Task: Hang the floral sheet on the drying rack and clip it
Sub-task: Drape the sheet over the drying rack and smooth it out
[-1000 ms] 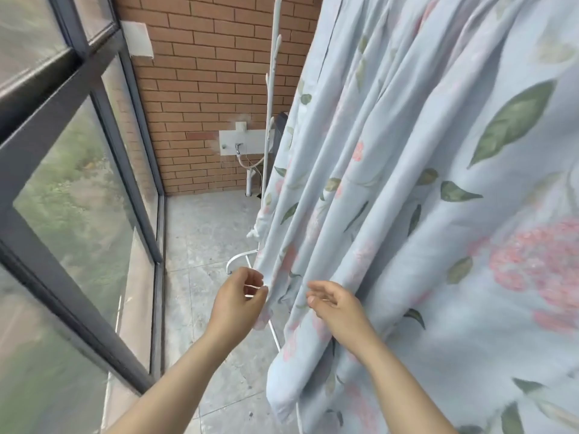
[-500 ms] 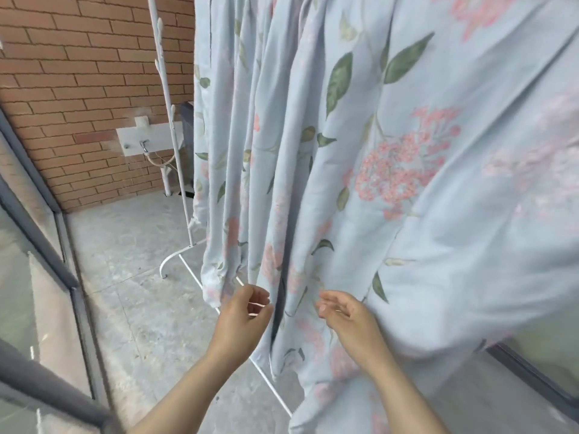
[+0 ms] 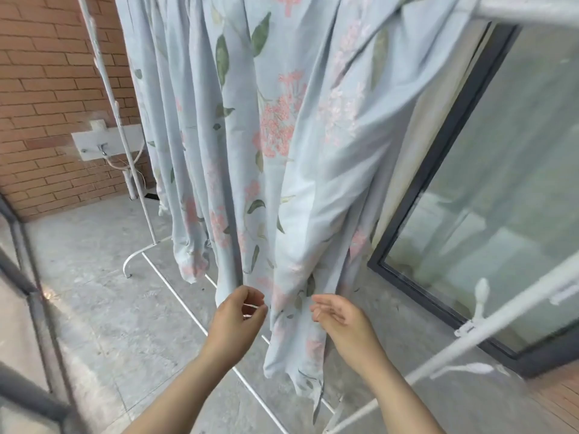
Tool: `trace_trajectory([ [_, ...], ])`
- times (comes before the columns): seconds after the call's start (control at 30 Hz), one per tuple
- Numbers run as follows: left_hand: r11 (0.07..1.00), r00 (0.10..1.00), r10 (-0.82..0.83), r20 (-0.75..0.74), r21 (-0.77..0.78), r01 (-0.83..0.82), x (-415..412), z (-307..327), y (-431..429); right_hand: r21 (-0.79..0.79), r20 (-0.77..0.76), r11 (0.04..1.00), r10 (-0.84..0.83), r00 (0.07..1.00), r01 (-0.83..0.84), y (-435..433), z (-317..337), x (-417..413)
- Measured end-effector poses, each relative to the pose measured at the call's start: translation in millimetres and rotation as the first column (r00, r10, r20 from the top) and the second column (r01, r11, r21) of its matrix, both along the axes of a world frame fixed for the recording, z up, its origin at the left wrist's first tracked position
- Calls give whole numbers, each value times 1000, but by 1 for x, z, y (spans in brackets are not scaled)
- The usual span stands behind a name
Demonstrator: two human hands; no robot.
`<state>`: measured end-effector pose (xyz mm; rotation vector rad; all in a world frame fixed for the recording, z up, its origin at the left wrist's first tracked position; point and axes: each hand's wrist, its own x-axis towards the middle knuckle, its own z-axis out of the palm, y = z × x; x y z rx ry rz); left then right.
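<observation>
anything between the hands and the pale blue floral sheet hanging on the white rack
Nothing visible. The left hand and right hand are right at the lower folds of the pale blue floral sheet, and nothing stands between them and the cloth.

Floral sheet (image 3: 313,189) on rack (image 3: 520,9) (hands (image 3: 233,324) below)

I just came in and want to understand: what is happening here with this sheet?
A person is tending the floral sheet, which already hangs in folds from the white drying rack. Both hands are at its lower edge: the right hand is open, the left hand curled beside it. No clip is visible.
</observation>
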<state>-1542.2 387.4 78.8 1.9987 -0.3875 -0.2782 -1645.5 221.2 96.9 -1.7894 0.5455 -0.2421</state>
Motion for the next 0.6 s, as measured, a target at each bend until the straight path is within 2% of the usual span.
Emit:
trace_trajectory([
  [0.2,996,996,91,-23,14,-90,-97,-13,-28,-39,-39,994,99,994,-101,-41,-9,-78],
  [0.4,992,992,127,-21,23,-127,-141,-9,-35,-38,-61,992,117,991,-119,-55,-15,-121],
  [0.6,996,998,61,18,59,-62,-143,-4,-40,-70,-61,998,-7,998,3,-65,-25,-141],
])
